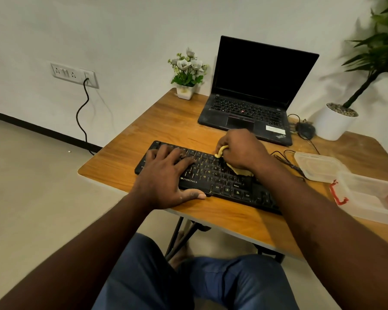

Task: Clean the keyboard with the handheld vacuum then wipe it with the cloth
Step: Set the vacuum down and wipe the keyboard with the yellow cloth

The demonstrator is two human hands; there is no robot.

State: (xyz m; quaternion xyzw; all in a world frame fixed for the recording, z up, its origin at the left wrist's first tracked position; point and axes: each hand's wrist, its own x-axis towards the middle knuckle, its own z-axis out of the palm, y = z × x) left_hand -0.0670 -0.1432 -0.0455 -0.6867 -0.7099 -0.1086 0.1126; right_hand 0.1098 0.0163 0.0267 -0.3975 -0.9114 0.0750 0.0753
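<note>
Keyboard [211, 176], black, lies slantwise near the front edge of the wooden table [166, 121], its length running from ten o'clock to four o'clock in my view, the open laptop [251, 95] beyond it at one o'clock. I see the left hand [166, 177] flat on its ten-o'clock half, fingers [184, 156] straight and spread over the keys, thumb along the near edge, gripping nothing. The right hand [240, 151], at about two o'clock from the left one, is curled round the bunched yellow cloth [221, 151] and presses it onto the middle keys.
</note>
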